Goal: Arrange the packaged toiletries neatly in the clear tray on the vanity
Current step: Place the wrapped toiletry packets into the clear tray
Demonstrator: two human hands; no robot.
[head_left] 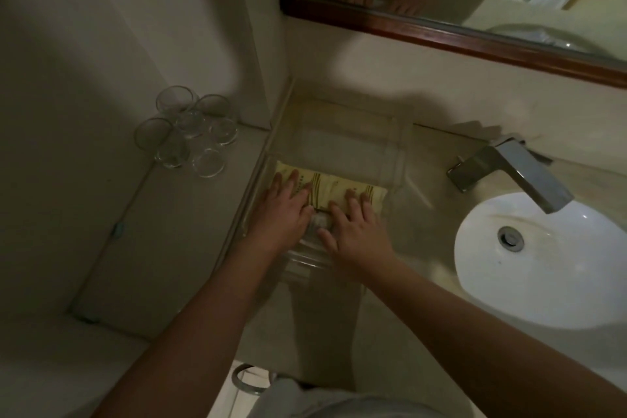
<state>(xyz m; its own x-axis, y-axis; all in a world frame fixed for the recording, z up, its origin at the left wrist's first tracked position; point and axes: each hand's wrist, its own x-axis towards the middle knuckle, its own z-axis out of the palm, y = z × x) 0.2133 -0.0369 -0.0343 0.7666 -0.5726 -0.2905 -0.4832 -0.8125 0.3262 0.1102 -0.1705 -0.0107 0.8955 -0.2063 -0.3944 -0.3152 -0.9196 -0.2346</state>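
A clear tray (395, 142) sits on the vanity counter against the left wall. Pale yellow toiletry packets (334, 188) lie flat in a row across its middle section. My left hand (286, 210) rests palm down on the left packets, fingers spread. My right hand (356, 226) presses flat on the right packets, fingers apart. Between the two hands a small wrapped item (318, 221) shows, partly hidden. The tray's far section looks bare. Neither hand grips anything.
Several upturned glasses (190, 136) stand on the ledge to the left. A chrome faucet (519, 170) and white basin (549, 265) lie to the right. A wood-framed mirror (441, 34) hangs behind, reflecting my hands.
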